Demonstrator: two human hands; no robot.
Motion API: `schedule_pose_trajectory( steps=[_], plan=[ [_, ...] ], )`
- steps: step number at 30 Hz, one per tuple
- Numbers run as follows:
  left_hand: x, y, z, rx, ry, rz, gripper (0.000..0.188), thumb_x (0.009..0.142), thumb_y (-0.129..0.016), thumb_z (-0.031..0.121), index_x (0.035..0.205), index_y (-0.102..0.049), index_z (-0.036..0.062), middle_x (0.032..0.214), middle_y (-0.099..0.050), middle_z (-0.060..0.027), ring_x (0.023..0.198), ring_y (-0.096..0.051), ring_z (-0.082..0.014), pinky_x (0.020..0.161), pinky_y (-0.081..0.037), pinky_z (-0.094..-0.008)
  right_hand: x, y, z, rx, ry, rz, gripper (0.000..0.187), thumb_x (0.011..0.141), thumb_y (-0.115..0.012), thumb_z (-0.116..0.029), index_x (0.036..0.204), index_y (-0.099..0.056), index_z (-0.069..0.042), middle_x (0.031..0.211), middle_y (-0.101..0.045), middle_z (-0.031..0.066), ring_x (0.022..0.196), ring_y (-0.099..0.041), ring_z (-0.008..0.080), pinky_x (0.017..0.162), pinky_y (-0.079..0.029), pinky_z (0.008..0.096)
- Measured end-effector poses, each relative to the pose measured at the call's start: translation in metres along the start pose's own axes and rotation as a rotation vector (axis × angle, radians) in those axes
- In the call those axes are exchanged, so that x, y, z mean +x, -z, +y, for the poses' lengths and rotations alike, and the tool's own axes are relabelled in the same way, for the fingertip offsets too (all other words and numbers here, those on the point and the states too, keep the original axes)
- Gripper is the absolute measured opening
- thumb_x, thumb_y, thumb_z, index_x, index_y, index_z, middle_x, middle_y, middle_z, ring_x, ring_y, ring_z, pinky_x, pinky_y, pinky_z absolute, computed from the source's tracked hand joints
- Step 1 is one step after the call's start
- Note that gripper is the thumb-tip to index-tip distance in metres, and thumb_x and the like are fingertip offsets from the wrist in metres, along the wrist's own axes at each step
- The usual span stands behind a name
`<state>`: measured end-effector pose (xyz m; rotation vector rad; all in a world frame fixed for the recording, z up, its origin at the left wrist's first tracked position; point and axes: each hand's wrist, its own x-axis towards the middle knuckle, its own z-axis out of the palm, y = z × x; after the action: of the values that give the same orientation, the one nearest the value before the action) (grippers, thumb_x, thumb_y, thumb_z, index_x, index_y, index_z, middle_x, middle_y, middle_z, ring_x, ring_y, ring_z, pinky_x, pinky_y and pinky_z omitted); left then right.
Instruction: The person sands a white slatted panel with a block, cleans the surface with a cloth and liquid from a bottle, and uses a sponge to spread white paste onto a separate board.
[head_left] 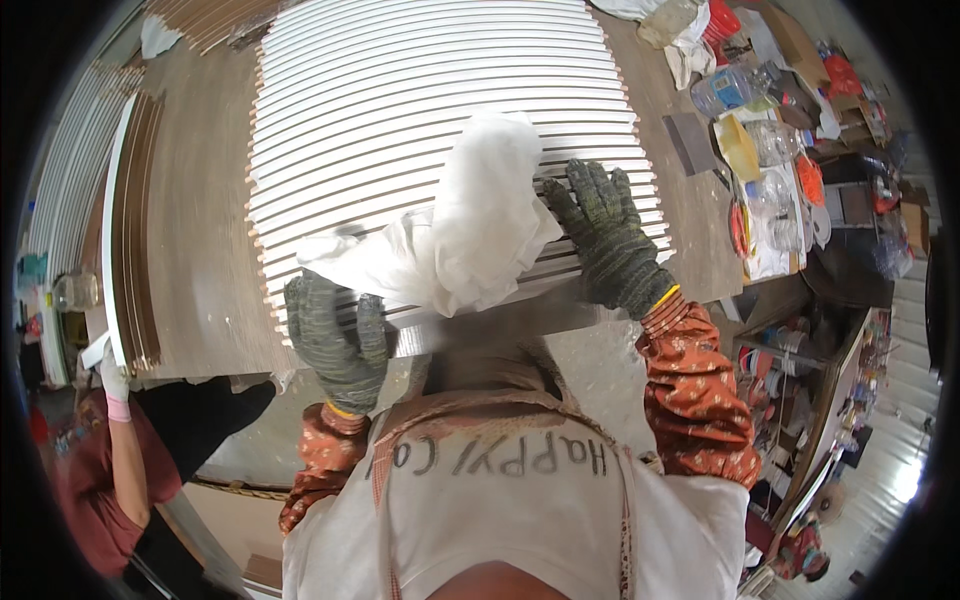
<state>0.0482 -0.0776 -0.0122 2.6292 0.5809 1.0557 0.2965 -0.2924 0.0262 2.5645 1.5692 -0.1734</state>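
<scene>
Right hand point(612, 245) resting, fingers apart, on white strips point(400, 110); left hand point(335, 335) meeting cloth point(490, 210) by surface's point(205, 220) near edge, grip unclear; wiping seemingly underway, finished share untellable.

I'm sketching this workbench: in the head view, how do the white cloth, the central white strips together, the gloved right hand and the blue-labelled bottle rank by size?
1. Central white strips, together
2. White cloth
3. Gloved right hand
4. Blue-labelled bottle
</scene>
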Motion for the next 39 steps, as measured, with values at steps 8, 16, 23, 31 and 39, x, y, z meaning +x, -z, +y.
schedule_pose_trajectory(
  steps=[8, 16, 23, 31, 39],
  plan=[
    [0.062, -0.022, 0.057, -0.416, -0.117, -0.024, 0.083, 0.078, -0.075, 0.03, 0.145, -0.032, 0.0056, 0.15, -0.026, -0.0179, 0.141, -0.024, -0.0361, 0.113, -0.027, -0.0476, 0.01, -0.006, 0.001, -0.025, 0.033, 0.013, 0.11, 0.066, -0.065, -0.066, 0.151, -0.019, -0.014, 0.154, -0.013, 0.0224, 0.143, -0.012, 0.0415, 0.113, -0.004, 0.0601],
    [0.053, -0.093, 0.147, 0.219, -0.026, -0.346, 0.049, 0.088, -0.052, 0.048, 0.124, -0.054, 0.0148, 0.12, -0.051, -0.0142, 0.119, -0.045, -0.0301, 0.107, -0.024, -0.0564, 0.006, -0.009, -0.003, -0.197, 0.034, 0.128, 0.089, 0.078, -0.057, -0.06, 0.148, -0.028, -0.013, 0.145, -0.028, 0.0183, 0.131, -0.026, 0.0357, 0.111, -0.013, 0.0569],
    [0.021, -0.039, 0.056, 0.338, -0.122, 0.0, 0.034, 0.084, -0.056, 0.013, 0.118, -0.06, 0.0098, 0.115, -0.061, -0.0095, 0.111, -0.053, -0.0298, 0.096, -0.039, -0.0505, -0.001, -0.01, 0.004, 0.03, 0.076, 0.11, 0.12, 0.062, -0.066, -0.075, 0.151, -0.014, -0.015, 0.155, -0.011, 0.0207, 0.144, -0.005, 0.0395, 0.115, -0.002, 0.0587],
    [-0.004, -0.011, -0.03, 0.569, 0.248, 0.338, 0.032, 0.093, -0.054, 0.026, 0.119, -0.062, 0.0093, 0.111, -0.061, -0.0158, 0.104, -0.055, -0.0336, 0.094, -0.042, -0.0436, -0.003, -0.001, 0.0, 0.12, 0.057, 0.103, 0.116, 0.063, -0.074, -0.065, 0.15, -0.018, -0.012, 0.152, -0.019, 0.0254, 0.143, -0.012, 0.0418, 0.115, -0.004, 0.0587],
    [0.004, -0.09, 0.105, 0.385, -0.058, 0.125, 0.036, 0.083, -0.063, 0.032, 0.113, -0.063, 0.0117, 0.11, -0.056, -0.0088, 0.108, -0.046, -0.0279, 0.086, -0.039, -0.0473, 0.0, -0.001, -0.003, 0.091, 0.053, 0.095, 0.121, 0.057, -0.078, -0.065, 0.15, -0.021, -0.012, 0.152, -0.02, 0.0255, 0.143, -0.013, 0.0404, 0.115, -0.005, 0.0572]
  ],
)
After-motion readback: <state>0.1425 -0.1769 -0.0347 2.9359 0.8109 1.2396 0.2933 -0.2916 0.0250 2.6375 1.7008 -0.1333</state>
